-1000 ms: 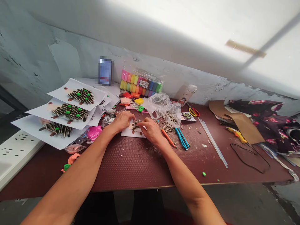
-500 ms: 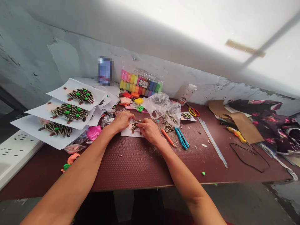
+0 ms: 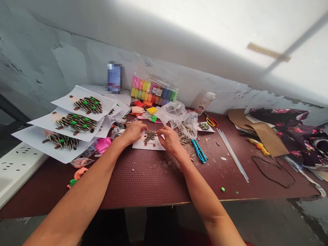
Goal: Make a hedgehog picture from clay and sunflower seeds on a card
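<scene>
A small white sheet of paper (image 3: 138,145) lies on the table under both hands, bearing a pale hedgehog shape with rows of striped sunflower seeds (image 3: 150,136) stuck on as spines. My left hand (image 3: 134,132) is closed at the sheet's left edge, fingers bent and pressing on it. At the right end of the rows my right hand (image 3: 169,139) pinches what looks like a sunflower seed; the fingertips partly hide it. A loose pile of seeds (image 3: 185,136) spills from a clear plastic bag (image 3: 175,112) just beyond the right hand.
Finished hedgehog sheets (image 3: 85,104) are stacked at left beside a white power strip (image 3: 20,167). Coloured clay packs (image 3: 153,90) stand against the wall. A blue cutter (image 3: 199,151), scissors (image 3: 212,122), a white bottle (image 3: 205,102) and clear glue sticks (image 3: 233,155) lie or stand to the right.
My right hand has moved slightly right and away from me, uncovering more of the seed rows and sheet. It now covers most of the orange pen. My left hand stays in place.
</scene>
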`<state>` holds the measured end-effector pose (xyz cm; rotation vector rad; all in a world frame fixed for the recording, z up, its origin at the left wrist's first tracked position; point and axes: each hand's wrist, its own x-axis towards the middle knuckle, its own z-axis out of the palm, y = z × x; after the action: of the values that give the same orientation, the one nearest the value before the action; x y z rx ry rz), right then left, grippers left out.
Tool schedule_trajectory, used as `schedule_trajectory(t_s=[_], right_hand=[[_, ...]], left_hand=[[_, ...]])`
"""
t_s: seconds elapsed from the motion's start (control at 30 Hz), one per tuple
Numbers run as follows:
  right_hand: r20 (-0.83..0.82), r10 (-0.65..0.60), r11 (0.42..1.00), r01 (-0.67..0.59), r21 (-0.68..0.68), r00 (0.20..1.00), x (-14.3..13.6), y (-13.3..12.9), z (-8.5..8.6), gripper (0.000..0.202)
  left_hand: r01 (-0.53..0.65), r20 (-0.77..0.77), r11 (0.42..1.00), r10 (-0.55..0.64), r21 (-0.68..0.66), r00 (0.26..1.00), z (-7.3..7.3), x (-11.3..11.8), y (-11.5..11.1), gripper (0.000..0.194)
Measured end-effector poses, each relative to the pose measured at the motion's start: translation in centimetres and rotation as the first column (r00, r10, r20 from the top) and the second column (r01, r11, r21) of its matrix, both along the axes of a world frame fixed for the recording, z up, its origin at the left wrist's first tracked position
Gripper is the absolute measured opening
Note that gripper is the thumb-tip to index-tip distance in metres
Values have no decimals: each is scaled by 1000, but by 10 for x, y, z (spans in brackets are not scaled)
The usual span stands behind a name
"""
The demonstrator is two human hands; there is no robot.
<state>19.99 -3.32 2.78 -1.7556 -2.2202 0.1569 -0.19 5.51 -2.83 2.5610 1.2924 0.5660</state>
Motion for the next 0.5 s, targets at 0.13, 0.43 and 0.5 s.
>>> schedule_trajectory(t_s=[0.13, 0.43, 0.5], right_hand=[[180, -250, 964, 262, -47, 951, 15, 3, 9, 32], [375, -405, 865, 482, -138, 834, 55, 12, 10, 36], [388, -394, 865, 479, -151, 833, 56, 13, 7, 33]], left_hand=[[-5, -2, 1000, 5, 0, 1000, -1, 0, 0, 36], [-44, 12, 999, 44, 21, 999, -3, 3, -1, 36], [-50, 11, 998, 49, 23, 999, -4, 3, -1, 37]])
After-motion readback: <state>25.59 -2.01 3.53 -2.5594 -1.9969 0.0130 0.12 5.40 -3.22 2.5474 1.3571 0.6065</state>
